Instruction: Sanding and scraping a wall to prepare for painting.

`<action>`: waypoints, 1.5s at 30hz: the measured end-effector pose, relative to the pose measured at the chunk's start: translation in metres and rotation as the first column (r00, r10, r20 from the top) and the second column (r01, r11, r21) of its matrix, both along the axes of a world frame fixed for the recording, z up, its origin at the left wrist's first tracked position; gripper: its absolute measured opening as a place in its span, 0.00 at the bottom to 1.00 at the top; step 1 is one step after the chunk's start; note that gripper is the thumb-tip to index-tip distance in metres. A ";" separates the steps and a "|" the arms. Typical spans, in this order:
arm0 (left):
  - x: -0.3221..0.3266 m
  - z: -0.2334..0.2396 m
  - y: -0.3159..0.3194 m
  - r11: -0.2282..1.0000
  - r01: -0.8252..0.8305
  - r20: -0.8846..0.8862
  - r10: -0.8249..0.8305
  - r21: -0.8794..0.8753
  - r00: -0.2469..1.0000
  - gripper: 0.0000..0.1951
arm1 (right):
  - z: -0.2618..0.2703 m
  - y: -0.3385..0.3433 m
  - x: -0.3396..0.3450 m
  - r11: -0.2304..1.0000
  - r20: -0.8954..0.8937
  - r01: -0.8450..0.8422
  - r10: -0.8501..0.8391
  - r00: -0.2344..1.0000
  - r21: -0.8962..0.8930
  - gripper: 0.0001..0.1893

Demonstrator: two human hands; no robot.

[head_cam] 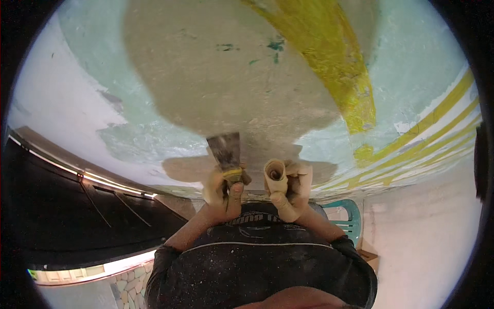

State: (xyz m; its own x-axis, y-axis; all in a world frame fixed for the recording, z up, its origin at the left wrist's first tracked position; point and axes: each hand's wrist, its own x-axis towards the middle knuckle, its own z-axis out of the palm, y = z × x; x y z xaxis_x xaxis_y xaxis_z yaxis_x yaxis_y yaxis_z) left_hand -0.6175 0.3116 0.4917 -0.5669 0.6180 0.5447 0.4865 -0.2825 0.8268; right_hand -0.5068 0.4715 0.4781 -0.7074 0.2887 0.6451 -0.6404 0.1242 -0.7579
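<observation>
My left hand is closed around the handle of a putty knife, its broad, stained metal blade pointing away from me towards the painted wall. Whether the blade touches the wall I cannot tell. Beside it, my right hand grips a rolled piece of sandpaper or similar tan sheet, its open end facing up. The two hands are apart. The wall bears pale green and white patches, a wide yellow band and a few dark green marks, with a shadow over its middle.
Behind my right arm stands a green plastic chair, with a cardboard box near it. A dark sheet or panel spans the left side. Stone-patterned surfacing shows at the lower left.
</observation>
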 end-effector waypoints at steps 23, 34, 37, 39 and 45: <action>0.010 -0.051 0.009 0.881 0.381 0.361 -0.464 0.279 0.809 0.31 | 0.001 -0.027 -0.005 0.903 -0.195 0.371 -0.332 0.923 0.216 0.12; 0.004 -0.019 0.002 0.914 0.401 -0.173 -0.385 0.064 0.907 0.29 | 0.037 -0.007 -0.004 0.881 -0.134 0.110 -0.054 0.990 0.460 0.21; 0.002 -0.016 0.001 0.928 0.368 -0.191 -0.353 0.052 0.916 0.29 | 0.029 -0.007 -0.004 0.940 -0.191 0.033 0.034 0.981 0.339 0.23; 0.001 -0.015 0.001 0.937 0.346 -0.201 -0.331 0.045 0.922 0.29 | 0.034 -0.011 -0.001 0.972 -0.235 0.090 -0.038 0.971 0.217 0.24; -0.011 -0.039 -0.007 0.989 0.057 -0.146 -0.036 0.139 0.989 0.25 | 0.033 -0.017 0.024 0.958 -0.030 0.288 -0.287 0.957 -0.003 0.26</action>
State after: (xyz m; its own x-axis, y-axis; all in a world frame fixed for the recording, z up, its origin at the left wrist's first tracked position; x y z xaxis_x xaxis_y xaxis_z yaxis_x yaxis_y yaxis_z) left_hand -0.6290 0.3049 0.4526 -0.4498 0.5518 0.7023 0.5799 -0.4176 0.6995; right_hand -0.4828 0.4549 0.5112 -0.5752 0.4762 0.6651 -0.5997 0.3075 -0.7388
